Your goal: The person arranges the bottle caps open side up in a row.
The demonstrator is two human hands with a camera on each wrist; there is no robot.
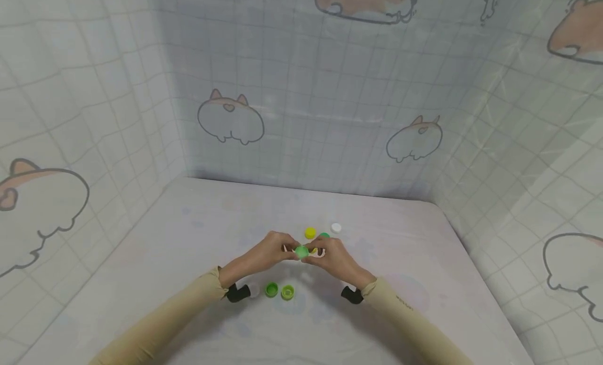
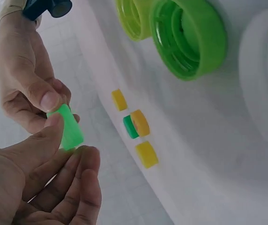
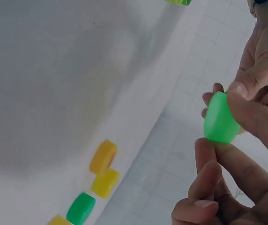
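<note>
A bright green bottle cap (image 1: pixel 301 252) is held up over the table between both hands. My left hand (image 1: pixel 270 250) pinches its left side between thumb and fingers, and my right hand (image 1: pixel 335 257) pinches the opposite side. In the left wrist view the cap (image 2: pixel 71 130) is turned edge-on, the left thumb lying across it. Seen from the right wrist, the smooth outer face of the cap (image 3: pixel 222 118) shows between the fingertips of the two hands.
Behind the hands lie a yellow cap (image 1: pixel 310 232), a darker green cap (image 1: pixel 324 234), a white cap (image 1: pixel 336 228) and an orange-yellow cap (image 3: pixel 104 157). Nearer me are a green cap (image 1: pixel 271 289), a yellow-green cap (image 1: pixel 288 291) and a whitish cap (image 1: pixel 254 290). Patterned curtains surround the table (image 1: pixel 212 208).
</note>
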